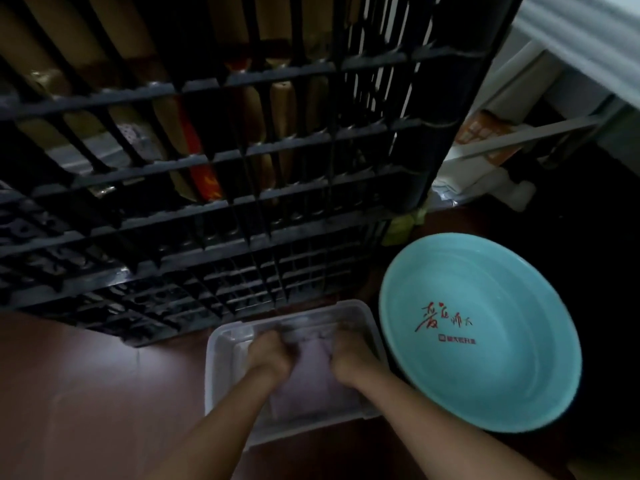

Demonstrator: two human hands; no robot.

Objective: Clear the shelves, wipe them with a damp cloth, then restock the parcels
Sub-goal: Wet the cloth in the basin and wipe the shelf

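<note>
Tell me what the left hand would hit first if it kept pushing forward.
Probably the tub's far wall; the left hand grips the cloth inside it. Beyond stands the black rack. Depth is unclear.

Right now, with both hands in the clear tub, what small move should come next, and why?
Probably lift and wring the cloth: both the left hand and right hand grip it, bunched inside the clear tub, and the black shelves await wiping.

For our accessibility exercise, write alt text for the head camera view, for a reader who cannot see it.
Both hands, left hand and right hand, grip a pale cloth inside a clear plastic tub on a reddish floor. A teal basin sits just right of it; black slatted shelves with brown parcels stand behind.
</note>
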